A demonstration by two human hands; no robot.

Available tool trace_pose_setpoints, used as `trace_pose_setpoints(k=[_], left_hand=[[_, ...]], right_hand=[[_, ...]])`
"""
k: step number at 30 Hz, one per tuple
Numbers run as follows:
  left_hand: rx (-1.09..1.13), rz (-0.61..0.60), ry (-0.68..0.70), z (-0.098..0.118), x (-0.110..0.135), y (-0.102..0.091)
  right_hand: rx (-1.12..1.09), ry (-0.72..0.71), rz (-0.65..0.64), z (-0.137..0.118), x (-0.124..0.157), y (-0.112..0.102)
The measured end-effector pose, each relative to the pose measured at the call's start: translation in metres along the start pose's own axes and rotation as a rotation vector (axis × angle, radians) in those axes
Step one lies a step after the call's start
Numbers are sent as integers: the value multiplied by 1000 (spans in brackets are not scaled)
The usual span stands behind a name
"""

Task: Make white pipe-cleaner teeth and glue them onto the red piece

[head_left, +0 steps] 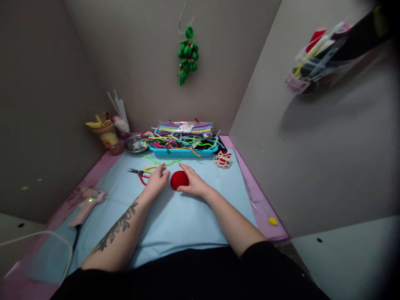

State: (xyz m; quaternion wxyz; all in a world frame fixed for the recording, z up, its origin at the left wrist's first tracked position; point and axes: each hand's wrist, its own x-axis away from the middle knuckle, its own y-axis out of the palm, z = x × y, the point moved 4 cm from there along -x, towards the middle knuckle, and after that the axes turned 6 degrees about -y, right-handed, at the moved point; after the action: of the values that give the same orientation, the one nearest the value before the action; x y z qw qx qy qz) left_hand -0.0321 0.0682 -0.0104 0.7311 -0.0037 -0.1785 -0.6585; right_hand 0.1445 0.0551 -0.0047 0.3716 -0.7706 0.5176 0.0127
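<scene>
A round, dark red ball (179, 180) rests on the blue cloth at the middle of the table. My right hand (195, 183) curls round its right side, fingers above and thumb below. To the left of the ball, apart from it, my left hand (158, 180) is loosely curved with nothing visible in it. Scissors (142, 171) with red and yellow handles lie just beyond that hand, their handles partly hidden behind it. A bright green fuzzy stem (162, 163) stretches across the cloth in front of both hands.
Behind, a blue tray (184, 153) holds tangled colourful stems, near a metal bowl (136, 144) and a cup (108, 135). A pink glue gun (89, 204), its light green, lies left with a cord. A red-and-white lion-face piece (223, 159) and yellow disc (273, 221) are right.
</scene>
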Motion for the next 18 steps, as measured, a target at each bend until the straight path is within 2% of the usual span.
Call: trace_pose_setpoints(k=[1, 3, 5, 8, 11, 13, 18], left_hand=[[-63, 61, 90, 7, -1, -7], [-158, 109, 166, 18, -4, -17], [-219, 66, 175, 26, -5, -22], [-233, -82, 139, 30, -5, -23], [-237, -263, 113, 25, -2, -16], [-257, -337, 119, 18, 0, -12], [-259, -382, 146, 3, -2, -8]], right_hand=[[8, 14, 4, 4, 0, -2], [31, 41, 73, 12, 2, -13], [72, 80, 153, 19, 5, -27], [148, 146, 139, 27, 11, -37], [143, 151, 85, 28, 13, -31], [112, 133, 74, 25, 12, -22], [115, 72, 12, 20, 7, -3]])
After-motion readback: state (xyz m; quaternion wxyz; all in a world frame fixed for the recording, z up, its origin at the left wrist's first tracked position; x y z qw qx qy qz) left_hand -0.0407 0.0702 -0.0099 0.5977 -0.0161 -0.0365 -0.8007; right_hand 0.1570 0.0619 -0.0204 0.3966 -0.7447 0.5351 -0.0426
